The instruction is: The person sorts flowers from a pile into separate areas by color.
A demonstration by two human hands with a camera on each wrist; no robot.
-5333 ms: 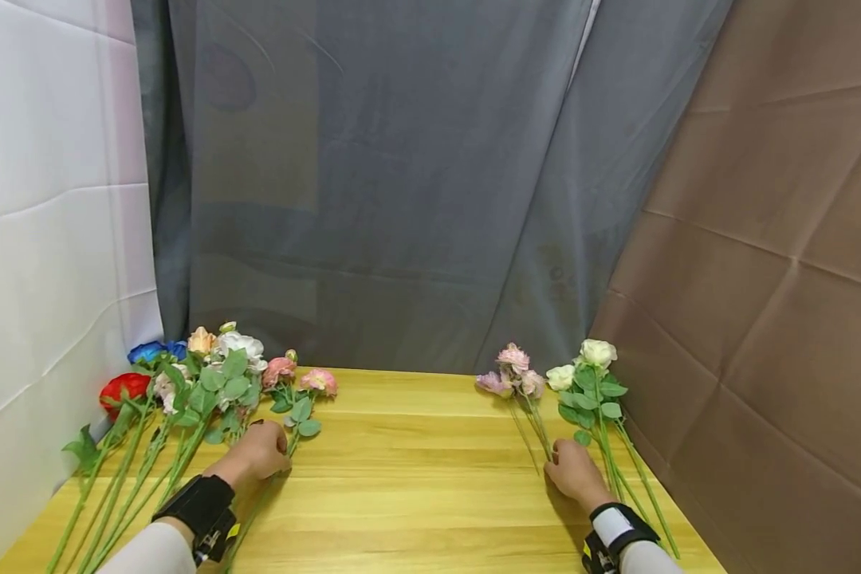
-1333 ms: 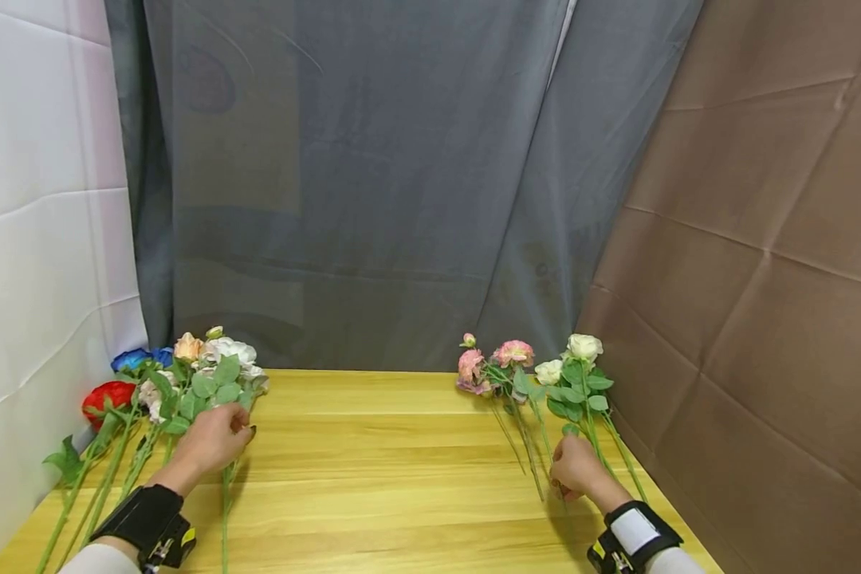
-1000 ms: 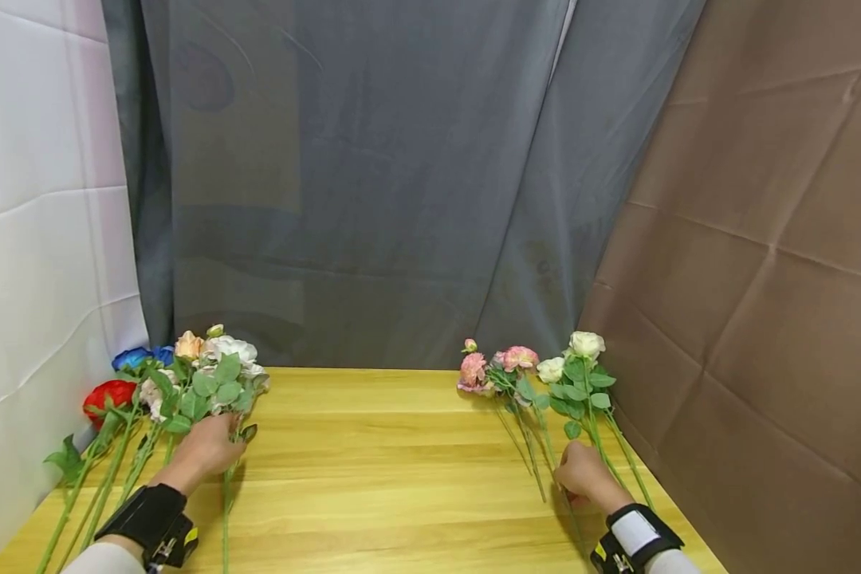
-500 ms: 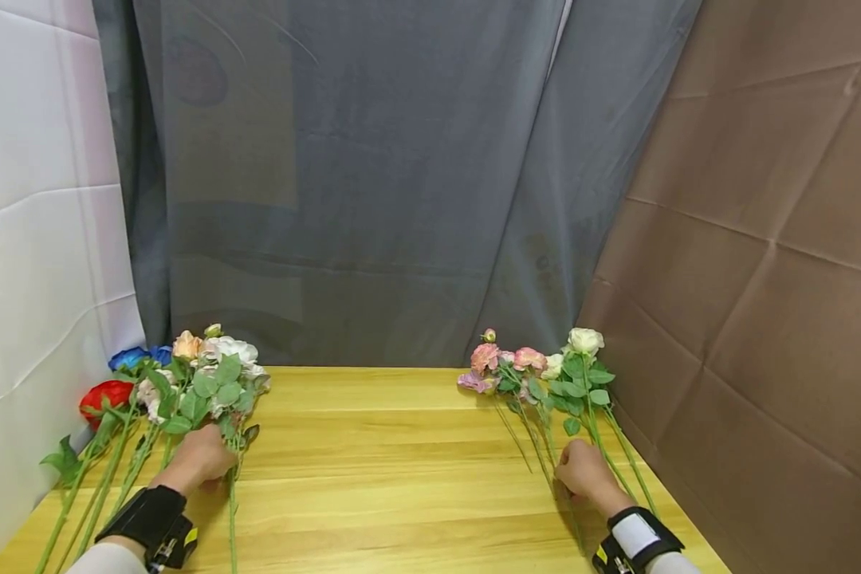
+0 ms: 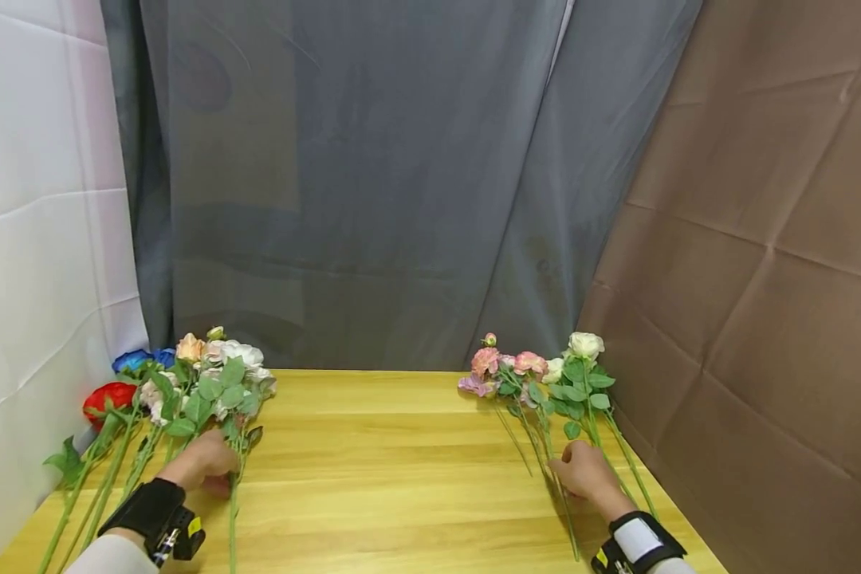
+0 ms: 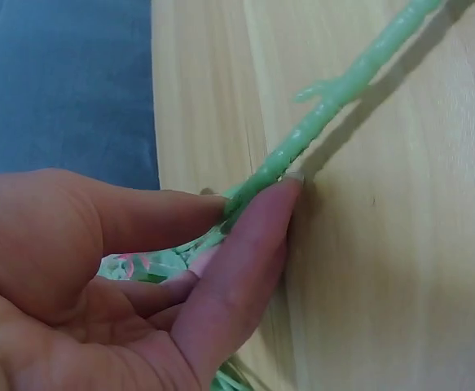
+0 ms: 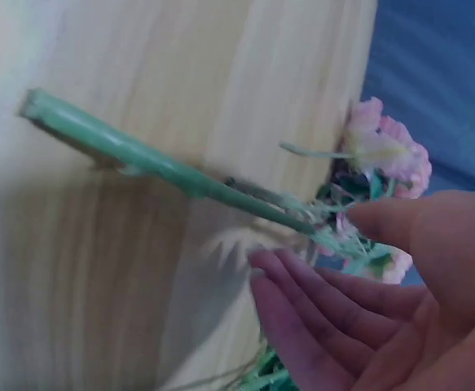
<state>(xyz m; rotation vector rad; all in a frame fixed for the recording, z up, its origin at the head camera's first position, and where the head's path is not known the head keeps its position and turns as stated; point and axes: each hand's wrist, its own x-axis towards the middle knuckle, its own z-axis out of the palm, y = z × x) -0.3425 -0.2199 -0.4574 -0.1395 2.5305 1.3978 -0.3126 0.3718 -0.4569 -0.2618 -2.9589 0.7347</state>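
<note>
At the left bunch, my left hand point(image 5: 208, 461) pinches a green artificial flower stem point(image 6: 363, 73) between thumb and finger; which bloom it carries cannot be told. White flowers point(image 5: 241, 354) and green leaves lie just beyond that hand. On the right, my right hand point(image 5: 587, 472) is beside the stem of a pink flower point(image 5: 530, 363). In the right wrist view this thick green stem point(image 7: 164, 169) lies past the fingertips, with thumb and fingers apart. Another pink flower point(image 5: 485, 361) and a purple flower point(image 5: 476, 386) lie close by.
A red rose point(image 5: 109, 399), blue flowers point(image 5: 132, 360) and a peach flower point(image 5: 190, 347) lie at the far left. White roses point(image 5: 585, 345) lie at the right. Grey curtain point(image 5: 373, 199) closes off the back of the wooden table point(image 5: 373, 478); brown cloth point(image 5: 768, 335) hangs on the right.
Pink flowers have gone from the left bunch to the right one, shifting rightward beside the white roses. My right hand has let go of their stem. The left hand now pinches another stem.
</note>
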